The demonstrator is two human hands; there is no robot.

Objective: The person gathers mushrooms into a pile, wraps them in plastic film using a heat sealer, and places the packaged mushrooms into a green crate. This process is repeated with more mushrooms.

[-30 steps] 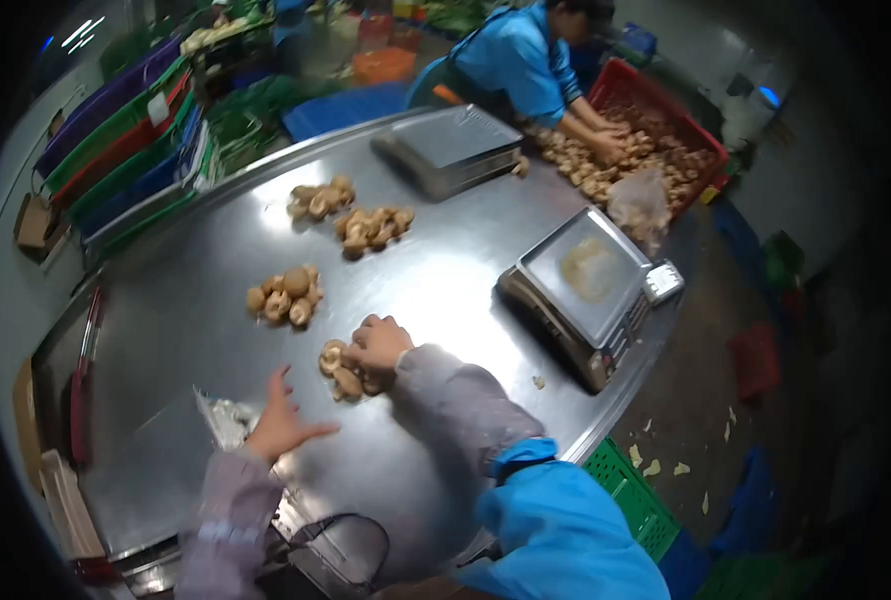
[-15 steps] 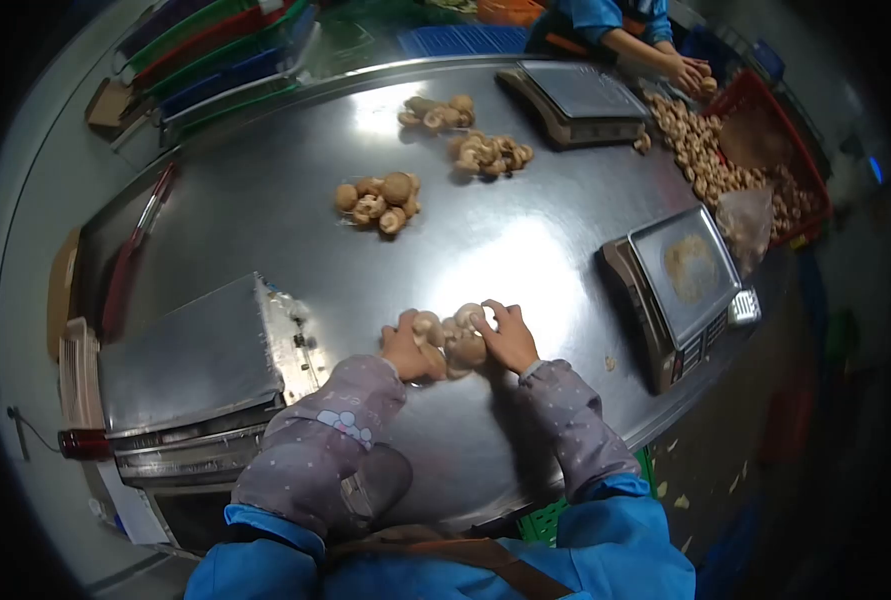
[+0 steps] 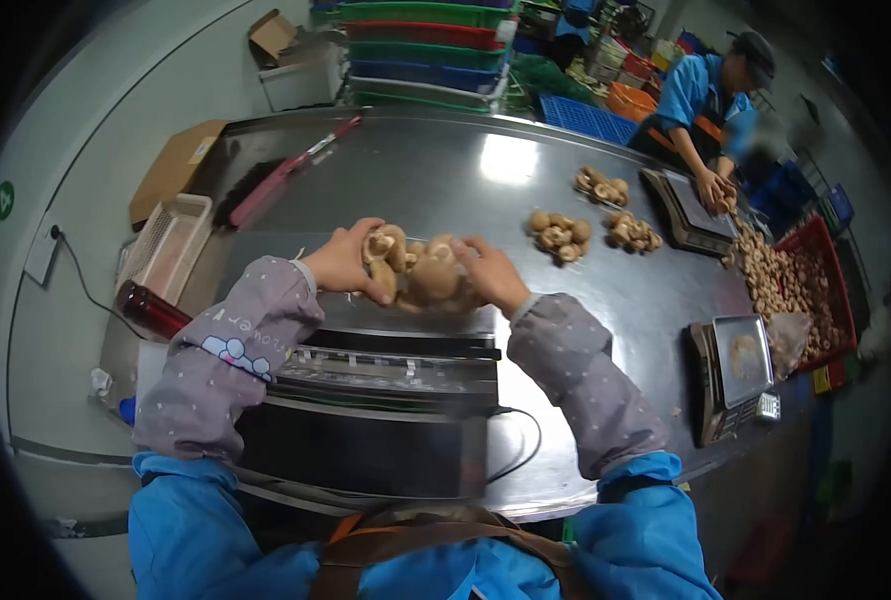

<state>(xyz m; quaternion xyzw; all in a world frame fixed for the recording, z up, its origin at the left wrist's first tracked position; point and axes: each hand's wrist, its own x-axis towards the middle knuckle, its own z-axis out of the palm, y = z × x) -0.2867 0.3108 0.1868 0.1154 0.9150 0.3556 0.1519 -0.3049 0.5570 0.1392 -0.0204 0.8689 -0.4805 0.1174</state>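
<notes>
Mushroom cluster (image 3: 435,268) held between both hands, just above the equipment.
Uneven side pressure could let loose pieces slip out onto the machine (image 3: 365,440) or worktop (image 3: 435,165). Your left hand (image 3: 340,262) and right hand (image 3: 495,277) clasp opposite sides, forearms reaching forward. Beyond, three mushroom piles (image 3: 560,237) lie near the far scale (image 3: 703,222).

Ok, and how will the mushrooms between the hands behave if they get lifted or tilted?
The mushrooms look like separate pieces, so some may spill if the left hand or right hand loosens. Being round-capped, they could roll. Their fleshy look suggests they're light but easily bruised.
</notes>
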